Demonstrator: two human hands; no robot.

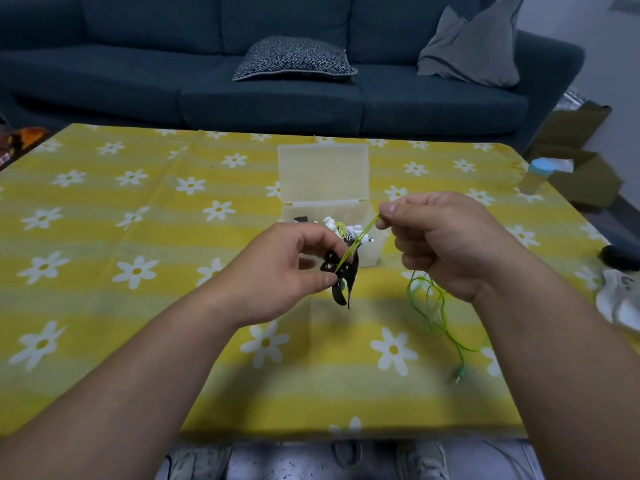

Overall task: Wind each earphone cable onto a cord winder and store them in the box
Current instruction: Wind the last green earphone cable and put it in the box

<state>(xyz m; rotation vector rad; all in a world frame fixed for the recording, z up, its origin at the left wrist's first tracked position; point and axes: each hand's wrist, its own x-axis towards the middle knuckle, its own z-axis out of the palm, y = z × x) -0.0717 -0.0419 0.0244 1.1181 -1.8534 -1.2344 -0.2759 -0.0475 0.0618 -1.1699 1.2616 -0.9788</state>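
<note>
My left hand (287, 268) pinches a black cord winder (341, 277) above the table, in front of the box. A green earphone cable (434, 306) runs taut from the winder up to my right hand (446, 244), which pinches it between thumb and forefinger. The rest of the cable hangs in loose loops below that hand, and its plug lies on the cloth at the right. Behind the hands stands the clear plastic box (370, 254) with its lid (323, 173) raised; several white and dark wound earphones lie inside.
The table carries a yellow flowered cloth (138, 271). A blue-capped bottle (535, 176) stands at the far right edge, with a dark object (620, 258) and white items (620, 303) nearer on the right. A dark blue sofa (277, 81) runs behind the table.
</note>
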